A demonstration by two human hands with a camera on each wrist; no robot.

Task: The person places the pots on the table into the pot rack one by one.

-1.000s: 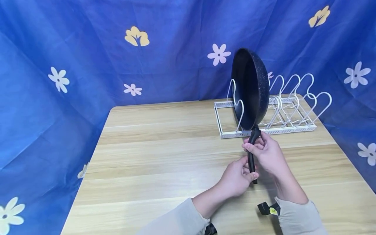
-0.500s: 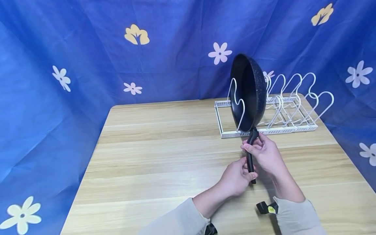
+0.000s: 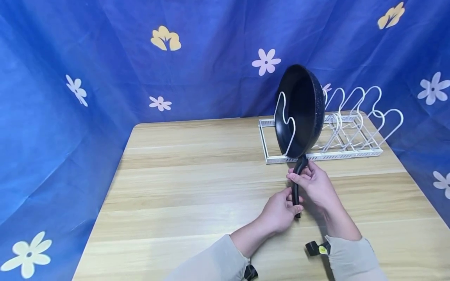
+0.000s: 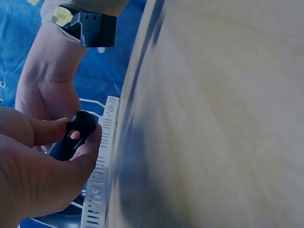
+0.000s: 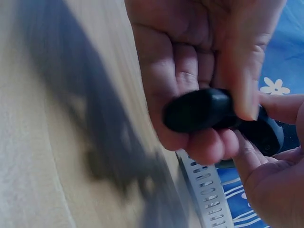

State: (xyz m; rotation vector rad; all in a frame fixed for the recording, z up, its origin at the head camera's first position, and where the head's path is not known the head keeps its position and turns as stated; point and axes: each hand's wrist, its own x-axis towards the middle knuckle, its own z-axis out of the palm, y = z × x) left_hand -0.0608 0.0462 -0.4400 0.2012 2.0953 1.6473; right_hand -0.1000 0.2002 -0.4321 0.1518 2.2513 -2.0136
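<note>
A black frying pan with a speckled outside stands on edge in a white wire rack, behind the leftmost wire loop. Its dark inside faces left, and its handle points toward the front of the table. My left hand pinches the end of the handle between thumb and fingers. Further up, close to the pan, my right hand grips the same handle from the right. In the left wrist view the handle end shows between the left thumb and fingers. Whether the pan's lower edge touches the rack is hidden.
Several more white wire loops rise from the rack's right part. The rack lies near the back right of the wooden table. Behind it hangs a blue flowered cloth.
The pan has come down slightly in the rack. It has since turned, its top leaning right, more of its inside showing. The handle end and both hands have shifted a little left.
</note>
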